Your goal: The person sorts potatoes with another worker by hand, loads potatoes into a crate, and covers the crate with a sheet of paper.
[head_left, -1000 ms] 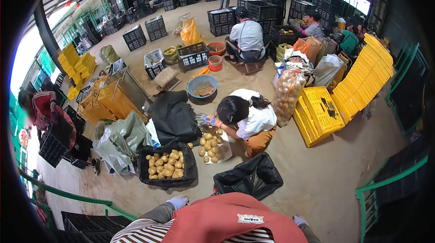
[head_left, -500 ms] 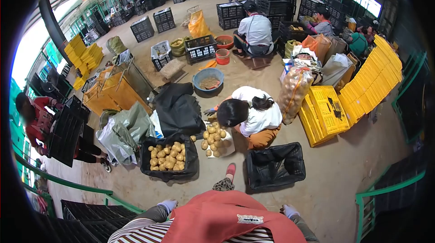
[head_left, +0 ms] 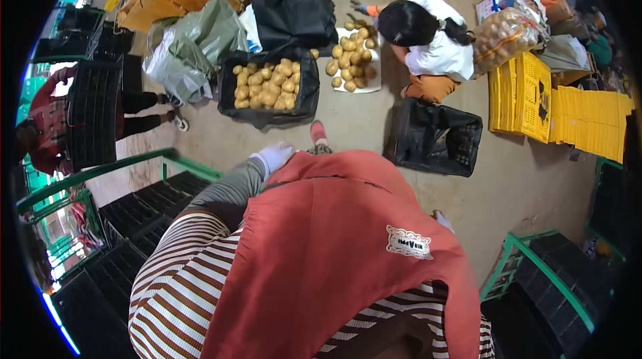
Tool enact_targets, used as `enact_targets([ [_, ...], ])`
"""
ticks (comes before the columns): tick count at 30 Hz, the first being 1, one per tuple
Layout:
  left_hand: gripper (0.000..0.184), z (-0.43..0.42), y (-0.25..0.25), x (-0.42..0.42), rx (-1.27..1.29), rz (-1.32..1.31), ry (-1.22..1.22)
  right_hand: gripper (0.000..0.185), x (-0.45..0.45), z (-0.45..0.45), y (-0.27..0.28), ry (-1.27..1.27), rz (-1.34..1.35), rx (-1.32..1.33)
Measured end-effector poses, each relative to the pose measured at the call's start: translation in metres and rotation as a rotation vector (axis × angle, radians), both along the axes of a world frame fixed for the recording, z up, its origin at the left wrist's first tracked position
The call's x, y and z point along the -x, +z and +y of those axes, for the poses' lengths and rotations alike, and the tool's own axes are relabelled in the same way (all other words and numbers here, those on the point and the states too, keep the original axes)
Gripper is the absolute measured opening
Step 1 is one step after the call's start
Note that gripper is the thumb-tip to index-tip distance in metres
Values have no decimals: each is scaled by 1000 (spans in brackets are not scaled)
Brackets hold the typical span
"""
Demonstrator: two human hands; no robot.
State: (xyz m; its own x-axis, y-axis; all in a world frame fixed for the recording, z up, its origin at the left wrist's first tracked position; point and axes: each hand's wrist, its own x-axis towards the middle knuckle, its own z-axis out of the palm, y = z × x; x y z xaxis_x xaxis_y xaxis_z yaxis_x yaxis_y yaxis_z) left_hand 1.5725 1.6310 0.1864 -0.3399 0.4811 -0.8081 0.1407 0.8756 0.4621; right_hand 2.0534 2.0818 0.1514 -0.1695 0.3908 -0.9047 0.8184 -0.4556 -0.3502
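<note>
My left hand, in a pale glove, is beside the red apron at my front; how its fingers are set does not show clearly. Only a small part of my right hand shows past the apron's right edge, its fingers mostly hidden. Ahead of my left hand, a black-lined crate holds several potatoes. More potatoes lie on a white sheet in front of a crouching person. An open black-lined crate stands ahead of my right hand.
At the left a person carries a black crate. Green rails with black crates stand near my left side, another green rail at lower right. Yellow crates and a potato sack are at the right.
The view has tilted down, so the floor items sit higher in the picture. My left hand has come up beside the apron, and my right hand is now more hidden behind it.
</note>
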Motion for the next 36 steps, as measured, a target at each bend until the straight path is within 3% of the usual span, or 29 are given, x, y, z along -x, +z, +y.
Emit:
enact_targets([
  [1, 42, -35, -34, 4, -34, -38, 249, 29, 15, -4, -15, -51, 18, -10],
  [2, 43, -59, -34, 12, -16, -6, 324, 30, 47, -8, -11, -25, -36, 30],
  [6, 42, -163, -63, 42, 216, -50, 446, 32, 149, -22, -21, 61, -14, 94],
  [8, 28, -136, 4, 46, 195, -71, 843, 33, 227, -40, 15, 110, 31, 114],
  [10, 32, -152, -12, 59, 223, -160, 812, 34, 284, -58, 32, 205, 93, 140],
  [12, 35, -150, -13, 64, 224, -214, 869, 33, 308, -64, 16, 300, 162, 237],
  [13, 38, -141, -13, 67, 218, -354, 953, 33, 308, -67, -2, 385, 242, 322],
  [15, 41, -117, -14, 69, 186, -540, 1027, 32, 265, -51, -103, 1032, 290, 208],
  [19, 43, -53, -6, 69, 64, -482, 729, 32, 293, -35, -49, 1278, 3, 105],
  [22, 45, -35, 5, 67, 77, -417, 484, 33, 289, -16, -26, 1428, -59, 143],
  [25, 46, -31, 16, 64, 170, -385, 153, 34, 279, -14, -18, 1641, -1, 225],
  [28, 48, 6, 17, 90, 342, -501, -255, 35, 301, -16, -31, 1942, 303, 281],
  [29, 49, 28, 11, 109, 419, -594, -413, 35, 316, -14, -37, 1842, 335, 319],
  [31, 50, 88, -17, 169, 436, -636, -615, 38, 347, -5, -70, 568, -96, 463],
  [32, 44, 118, -36, 208, 226, -348, -544, 37, 353, 6, -113, 714, 44, 128],
  [33, 37, 111, -142, 221, 35, -184, -687, 32, 356, 8, -164, 367, 195, 9],
  [34, 24, 153, -165, 238, -171, 104, -43, 33, 386, 13, -190, 249, 208, 16],
  [35, 22, 185, -229, 249, -449, 211, 207, 34, 426, 18, -216, 130, 225, 19],
  [36, 29, 210, -283, 265, -395, 93, 324, 34, 446, 19, -264, 135, 265, -2],
])
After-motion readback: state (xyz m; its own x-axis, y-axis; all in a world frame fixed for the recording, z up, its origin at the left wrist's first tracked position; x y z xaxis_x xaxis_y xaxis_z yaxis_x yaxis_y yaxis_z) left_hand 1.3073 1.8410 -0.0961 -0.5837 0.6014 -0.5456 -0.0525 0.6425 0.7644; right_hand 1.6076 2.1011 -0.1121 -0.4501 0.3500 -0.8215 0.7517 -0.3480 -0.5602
